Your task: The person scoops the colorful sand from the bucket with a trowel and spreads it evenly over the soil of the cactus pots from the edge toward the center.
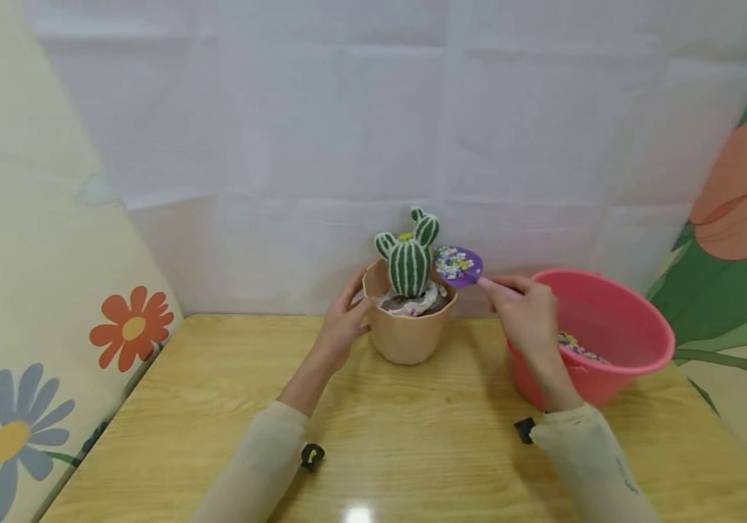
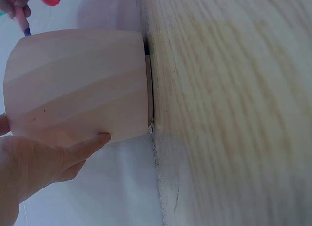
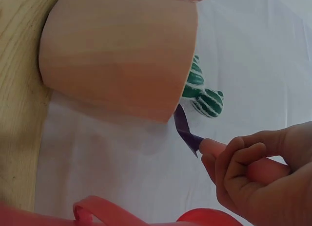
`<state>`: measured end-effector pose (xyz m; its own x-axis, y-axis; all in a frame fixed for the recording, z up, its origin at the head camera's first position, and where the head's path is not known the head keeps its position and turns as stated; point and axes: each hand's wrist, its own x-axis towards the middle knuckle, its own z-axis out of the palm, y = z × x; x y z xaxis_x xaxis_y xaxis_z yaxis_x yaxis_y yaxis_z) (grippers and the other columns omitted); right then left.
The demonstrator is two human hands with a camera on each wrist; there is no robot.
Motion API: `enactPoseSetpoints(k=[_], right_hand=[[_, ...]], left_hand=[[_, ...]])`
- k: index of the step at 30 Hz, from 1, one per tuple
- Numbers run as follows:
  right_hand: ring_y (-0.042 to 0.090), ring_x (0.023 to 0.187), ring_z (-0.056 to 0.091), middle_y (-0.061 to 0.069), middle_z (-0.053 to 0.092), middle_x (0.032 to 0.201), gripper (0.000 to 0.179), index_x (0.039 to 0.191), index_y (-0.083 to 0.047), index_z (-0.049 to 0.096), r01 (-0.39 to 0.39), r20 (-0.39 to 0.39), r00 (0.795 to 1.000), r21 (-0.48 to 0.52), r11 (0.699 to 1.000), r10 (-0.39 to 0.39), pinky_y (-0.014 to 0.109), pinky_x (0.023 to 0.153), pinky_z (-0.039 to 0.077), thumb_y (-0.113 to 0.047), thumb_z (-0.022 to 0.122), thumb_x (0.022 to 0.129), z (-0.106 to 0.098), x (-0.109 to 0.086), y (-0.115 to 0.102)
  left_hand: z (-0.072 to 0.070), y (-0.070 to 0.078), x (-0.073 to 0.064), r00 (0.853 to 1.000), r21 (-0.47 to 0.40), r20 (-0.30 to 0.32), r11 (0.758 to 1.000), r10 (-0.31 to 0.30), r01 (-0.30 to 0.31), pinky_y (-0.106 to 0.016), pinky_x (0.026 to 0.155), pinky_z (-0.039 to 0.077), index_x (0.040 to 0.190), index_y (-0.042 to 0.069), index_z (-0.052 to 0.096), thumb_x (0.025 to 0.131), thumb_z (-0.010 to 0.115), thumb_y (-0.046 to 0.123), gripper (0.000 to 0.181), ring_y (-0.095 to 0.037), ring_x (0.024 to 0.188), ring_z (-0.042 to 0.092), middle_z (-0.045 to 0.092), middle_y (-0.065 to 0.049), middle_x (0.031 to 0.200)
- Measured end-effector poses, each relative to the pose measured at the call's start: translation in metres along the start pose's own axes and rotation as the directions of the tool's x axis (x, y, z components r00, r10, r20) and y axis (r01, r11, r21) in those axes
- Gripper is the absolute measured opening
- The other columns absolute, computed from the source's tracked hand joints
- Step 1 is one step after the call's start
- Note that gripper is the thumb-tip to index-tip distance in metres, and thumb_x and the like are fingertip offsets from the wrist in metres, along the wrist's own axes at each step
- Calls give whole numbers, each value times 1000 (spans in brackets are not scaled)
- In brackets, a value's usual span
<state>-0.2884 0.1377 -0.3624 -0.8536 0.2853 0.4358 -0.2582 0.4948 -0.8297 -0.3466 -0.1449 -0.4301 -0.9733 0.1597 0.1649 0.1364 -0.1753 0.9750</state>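
Observation:
A peach flowerpot [image 1: 406, 338] stands upright on the table. In it rises a green-and-white striped cactus figure [image 1: 409, 269], with whitish crumpled material [image 1: 415, 301] round its base. My left hand [image 1: 342, 327] holds the pot's left side near the rim, thumb and fingers spread about the wall. My right hand [image 1: 526, 312] grips the pink handle of a small purple shovel [image 1: 473, 269]. Small multicoloured pieces [image 1: 453, 263] fill the shovel's scoop, which is at the pot's right rim beside the cactus. In the right wrist view, curled fingers [image 3: 239, 162] wrap the handle.
A pink bucket [image 1: 615, 319] stands right of the pot, partly behind my right forearm, with more small coloured pieces [image 1: 578, 347] inside. White cloth [image 1: 321, 145] hangs behind the wooden table [image 1: 406, 436]. Flower-printed panels [image 1: 33, 254] flank both sides.

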Motion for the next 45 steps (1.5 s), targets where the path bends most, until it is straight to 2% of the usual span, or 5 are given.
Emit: enactPoseSetpoints(k=[9,18,31,39,45], right_hand=[[24,82,70,12,76,92,25,103,-2,80,108,-47,993,-35,994,-109,20,62,50,-24,80,91,3,-1,4],[32,88,73,16,76,93,18,101,1,79,245,-111,961,-74,967,-252,43,69,57,-13,79,89,5,-2,6],[36,81,69,21,73,91,18,101,6,76,367,-148,912,-115,923,-382,47,71,57,-5,78,86,5,-3,4],[34,80,68,18,73,89,16,100,4,77,397,-178,894,-110,911,-411,41,71,54,-3,77,85,-2,-7,-1],[29,78,69,15,74,88,16,99,3,78,413,-183,885,-121,903,-429,22,69,48,-2,77,84,-10,-11,-3]], left_hand=[[7,1,3,1000,-8,-1,1000,5,-5,-65,105,39,161,20,32,101,60,14,66,-36,144,33,28,-7,163],[8,2,4,1000,-9,15,1000,13,-13,-65,105,39,161,22,32,101,61,17,67,-33,144,33,28,-5,164],[8,4,4,1000,8,20,1000,10,-10,-64,106,39,162,24,30,101,60,17,68,-34,145,33,25,-5,165],[2,4,1,1000,38,2,999,1,-1,-61,104,43,161,22,32,102,61,17,67,-32,141,38,28,-6,163],[-1,6,-2,1000,73,-19,997,4,-3,-59,101,47,160,19,36,101,65,20,66,-33,137,44,34,-11,160]])
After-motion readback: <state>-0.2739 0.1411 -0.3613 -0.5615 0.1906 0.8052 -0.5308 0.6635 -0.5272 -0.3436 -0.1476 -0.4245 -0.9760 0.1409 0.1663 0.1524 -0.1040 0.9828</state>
